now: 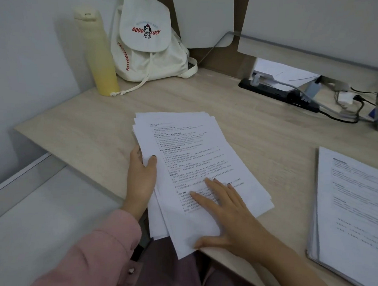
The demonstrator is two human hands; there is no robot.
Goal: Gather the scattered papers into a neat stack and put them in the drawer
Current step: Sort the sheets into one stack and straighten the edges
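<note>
A loose stack of printed white papers (189, 151) lies fanned on the wooden desk (91, 132), its near end hanging over the front edge. My left hand (140, 175) grips the stack's left edge, thumb on top and fingers underneath. My right hand (223, 213) lies flat on the lower part of the top sheet, fingers spread. A second pile of printed papers (354, 212) rests at the desk's right side, apart from both hands. No drawer is visible.
A yellow bottle (98, 55) and a white drawstring backpack (148, 38) stand at the back left. A black power strip (279, 94) with cables lies at the back right under a shelf. A pale surface (35, 211) sits lower left of the desk.
</note>
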